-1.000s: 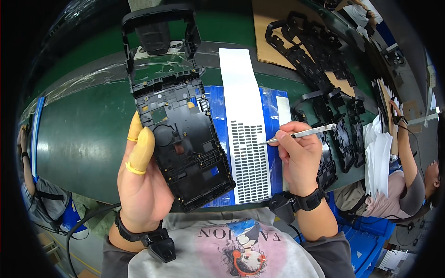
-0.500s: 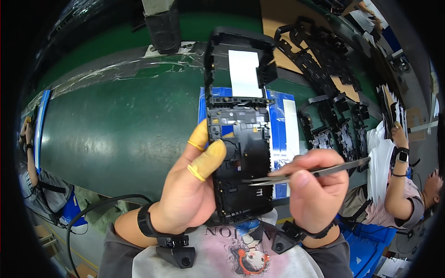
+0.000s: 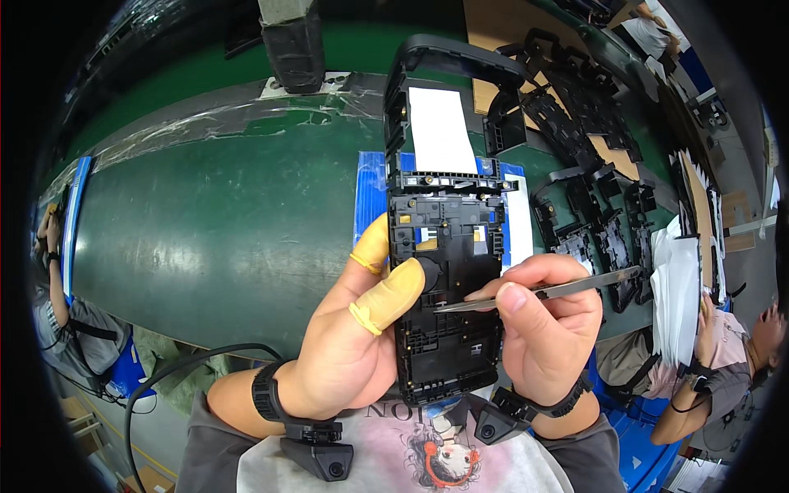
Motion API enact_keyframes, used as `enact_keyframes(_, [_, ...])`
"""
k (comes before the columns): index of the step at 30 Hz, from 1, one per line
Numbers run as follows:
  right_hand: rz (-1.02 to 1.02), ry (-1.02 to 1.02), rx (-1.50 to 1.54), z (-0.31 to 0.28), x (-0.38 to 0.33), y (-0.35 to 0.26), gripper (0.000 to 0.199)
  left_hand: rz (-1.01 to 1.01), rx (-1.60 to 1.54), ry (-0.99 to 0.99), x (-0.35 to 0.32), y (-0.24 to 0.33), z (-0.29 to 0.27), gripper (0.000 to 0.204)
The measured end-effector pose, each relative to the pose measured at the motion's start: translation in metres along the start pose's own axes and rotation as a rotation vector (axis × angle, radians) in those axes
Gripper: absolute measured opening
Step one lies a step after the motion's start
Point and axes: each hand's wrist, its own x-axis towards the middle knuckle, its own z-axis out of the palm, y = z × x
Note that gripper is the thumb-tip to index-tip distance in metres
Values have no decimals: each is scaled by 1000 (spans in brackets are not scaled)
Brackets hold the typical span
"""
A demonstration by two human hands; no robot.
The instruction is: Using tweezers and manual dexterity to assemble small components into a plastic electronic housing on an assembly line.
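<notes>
My left hand (image 3: 353, 333), with yellow finger cots on thumb and forefinger, is closed on the left edge of a long black plastic housing (image 3: 460, 345). The housing stands tilted up in front of my chest, with an open frame at its far end and ribs, slots and small brass-coloured inserts on its face. My right hand (image 3: 551, 329) pinches a pair of metal tweezers (image 3: 567, 287). Their tips lie over the middle of the housing, right of my left thumb; whether they touch it or grip a small part, I cannot make out.
A blue board (image 3: 370, 177) with white paper lies on the green table (image 3: 205, 222) behind the housing. Several more black housings (image 3: 608, 230) lie at the right, some on cardboard. White sheets (image 3: 675, 287) stand beside a person at right; another person (image 3: 74, 329) sits far left.
The housing and my left hand have shifted right, and the housing's face is turned more toward me. The tweezer tips now sit higher on it. The person at right has lowered an arm.
</notes>
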Motion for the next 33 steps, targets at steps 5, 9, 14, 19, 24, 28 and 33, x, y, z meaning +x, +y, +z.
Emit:
enact_keyframes(5, [-7,-4,-40,-1,0,0,14,1,-10,21,0,0,2,41])
enact_keyframes(9, [-11,-8,-36,-1,0,1,13,23,48,51,0,-1,4,42])
enact_keyframes(14, [-26,-7,-20,1,2,0,14,14,9,19,1,0,0,41])
enact_keyframes(19, [-21,-13,-12,1,2,0,13,11,-14,20,0,0,1,42])
enact_keyframes(24, [-28,-16,-17,0,2,0,13,22,-1,20,0,0,2,43])
enact_keyframes(28, [-38,-6,-43,0,1,0,13,20,7,36,0,0,2,43])
enact_keyframes(33, [-43,13,-85,1,0,0,13,26,3,12,-1,-1,2,42])
